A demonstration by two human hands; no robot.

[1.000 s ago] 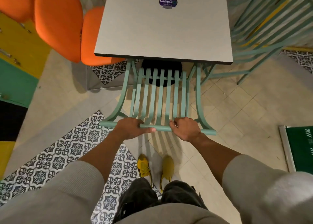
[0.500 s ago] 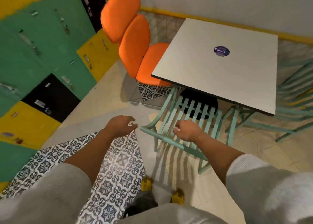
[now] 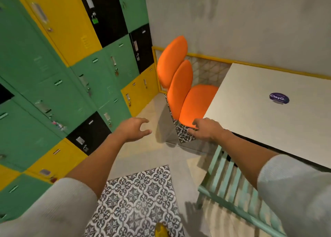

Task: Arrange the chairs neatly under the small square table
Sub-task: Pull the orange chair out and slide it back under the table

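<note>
The small square table point(image 3: 265, 115) with a pale top and a round purple sticker stands at the right. A mint-green slatted chair point(image 3: 231, 186) is tucked under its near edge, below my right forearm. An orange padded chair point(image 3: 189, 97) stands at the table's left side, its seat partly under the top; a second orange backrest point(image 3: 172, 61) rises behind it. My left hand point(image 3: 133, 129) hovers in the air with fingers spread, holding nothing. My right hand point(image 3: 206, 129) is open too, just in front of the orange seat's near edge, fingers curled downward.
Green, yellow and black lockers point(image 3: 62, 86) fill the left side. A grey wall point(image 3: 232, 21) with a yellow rail runs behind the table. The floor has beige tiles and a patterned blue-and-white strip point(image 3: 139, 201). My yellow shoe tip point(image 3: 161, 231) shows at the bottom.
Both hands have let go of the mint chair's backrest and moved left toward the orange chair. My view has swung left and up, bringing the lockers in.
</note>
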